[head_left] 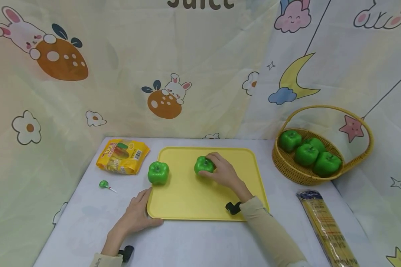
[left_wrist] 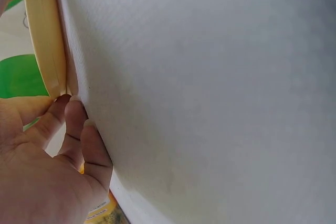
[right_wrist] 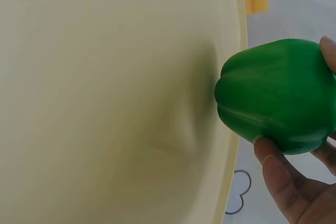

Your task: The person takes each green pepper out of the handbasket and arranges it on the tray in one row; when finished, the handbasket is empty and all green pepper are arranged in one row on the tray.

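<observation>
A green bell pepper [head_left: 203,165] is gripped by my right hand [head_left: 222,171], thumb on one side and fingers on the other, over the far middle of a yellow tray [head_left: 187,200]. The right wrist view has that pepper [right_wrist: 278,95] on its side, its lobed end facing the tray. My left hand [head_left: 137,215] holds the tray's near left corner, with the thumb along the front edge and the fingers at the left side. In the left wrist view its fingertips meet the tray's rim [left_wrist: 46,35]. Another green bell pepper [head_left: 158,172] stands at the tray's left edge.
A wicker basket [head_left: 287,172] with several green bell peppers stands at the back right. In front of it lies a long clear-wrapped package [head_left: 327,226]. At the left are a yellow snack bag [head_left: 121,155] and a green lollipop [head_left: 104,184]. A printed cloth backdrop [head_left: 200,55] rises behind the table.
</observation>
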Demonstrator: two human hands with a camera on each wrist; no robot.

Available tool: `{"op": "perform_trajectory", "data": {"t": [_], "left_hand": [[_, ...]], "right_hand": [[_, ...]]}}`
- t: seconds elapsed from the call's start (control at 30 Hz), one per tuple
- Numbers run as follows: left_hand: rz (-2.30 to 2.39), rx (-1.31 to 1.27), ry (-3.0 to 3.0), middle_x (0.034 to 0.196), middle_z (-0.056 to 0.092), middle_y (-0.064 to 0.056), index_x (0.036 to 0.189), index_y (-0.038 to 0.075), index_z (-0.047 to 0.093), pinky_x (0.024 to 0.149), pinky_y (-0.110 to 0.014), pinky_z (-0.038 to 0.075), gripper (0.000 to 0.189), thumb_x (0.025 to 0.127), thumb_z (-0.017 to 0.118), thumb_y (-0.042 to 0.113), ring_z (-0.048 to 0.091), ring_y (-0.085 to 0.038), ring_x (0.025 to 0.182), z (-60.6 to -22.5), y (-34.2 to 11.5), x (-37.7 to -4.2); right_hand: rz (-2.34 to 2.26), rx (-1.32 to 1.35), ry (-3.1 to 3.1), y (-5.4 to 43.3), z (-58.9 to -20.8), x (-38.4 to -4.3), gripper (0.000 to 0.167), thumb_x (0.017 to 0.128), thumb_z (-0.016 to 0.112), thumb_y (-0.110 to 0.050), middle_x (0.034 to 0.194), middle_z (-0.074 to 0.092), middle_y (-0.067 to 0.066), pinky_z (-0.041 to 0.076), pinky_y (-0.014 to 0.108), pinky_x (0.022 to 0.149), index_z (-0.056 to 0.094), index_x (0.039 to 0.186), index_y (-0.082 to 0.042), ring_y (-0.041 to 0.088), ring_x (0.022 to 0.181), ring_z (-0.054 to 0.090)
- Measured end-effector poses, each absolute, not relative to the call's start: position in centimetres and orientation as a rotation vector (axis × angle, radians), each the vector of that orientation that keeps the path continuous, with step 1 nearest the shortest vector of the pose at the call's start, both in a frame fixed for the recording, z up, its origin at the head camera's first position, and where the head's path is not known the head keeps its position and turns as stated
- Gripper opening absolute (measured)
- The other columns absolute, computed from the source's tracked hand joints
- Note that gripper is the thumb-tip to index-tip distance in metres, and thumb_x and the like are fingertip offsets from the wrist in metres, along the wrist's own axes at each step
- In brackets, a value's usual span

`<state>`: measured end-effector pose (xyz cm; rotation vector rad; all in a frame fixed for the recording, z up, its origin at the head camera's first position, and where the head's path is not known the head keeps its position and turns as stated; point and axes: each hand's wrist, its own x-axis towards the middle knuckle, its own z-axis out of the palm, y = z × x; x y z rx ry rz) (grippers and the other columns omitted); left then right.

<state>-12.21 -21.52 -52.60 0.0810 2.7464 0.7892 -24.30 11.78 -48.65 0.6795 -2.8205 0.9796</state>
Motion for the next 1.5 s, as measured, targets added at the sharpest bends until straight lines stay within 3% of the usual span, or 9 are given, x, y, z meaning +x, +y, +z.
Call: {"op": "perform_trajectory", "data": {"t": [0.17, 0.77, 1.1, 1.5], "left_hand": [[0.801, 0.082, 2.747, 0.162, 0.031, -0.014, 0.161, 0.012, 0.019, 0.108, -0.06, 0.043, 0.131, 0.063, 0.084, 0.068, 0.043, -0.034, 0.131, -52.6, -21.4, -12.2], [0.79, 0.081, 2.769, 0.161, 0.033, -0.014, 0.161, 0.01, 0.021, 0.107, -0.058, 0.045, 0.131, 0.062, 0.085, 0.067, 0.045, -0.032, 0.128, -52.6, -21.5, -12.2], [0.801, 0.078, 2.765, 0.161, 0.033, -0.014, 0.16, 0.01, 0.022, 0.107, -0.06, 0.044, 0.131, 0.061, 0.086, 0.066, 0.044, -0.034, 0.13, -52.6, -21.5, -12.2], [0.805, 0.089, 2.763, 0.161, 0.033, -0.013, 0.161, 0.011, 0.021, 0.108, -0.06, 0.043, 0.129, 0.063, 0.085, 0.066, 0.043, -0.035, 0.133, -52.5, -21.5, -12.2]], "right_hand": [[0.967, 0.729, -2.835, 10.5, -48.9, -24.3, 0.065, 0.084, 0.077, -0.052, 0.136, 0.056, 0.0, 0.055, 0.043, 0.091, 0.058, 0.135, -0.017, 0.022, 0.114, 0.062], [0.959, 0.811, -2.874, 7.5, -49.1, -24.4, 0.066, 0.084, 0.076, -0.055, 0.137, 0.053, 0.001, 0.055, 0.042, 0.091, 0.059, 0.137, -0.019, 0.023, 0.113, 0.061], [0.993, 0.862, -2.895, 6.7, -49.0, -23.8, 0.067, 0.084, 0.08, -0.043, 0.134, 0.051, 0.007, 0.054, 0.045, 0.091, 0.053, 0.141, -0.02, 0.026, 0.115, 0.059], [1.024, 0.888, -2.874, 5.5, -49.5, -23.5, 0.067, 0.085, 0.078, -0.047, 0.133, 0.049, 0.006, 0.055, 0.044, 0.093, 0.053, 0.142, -0.02, 0.025, 0.115, 0.059]]}}
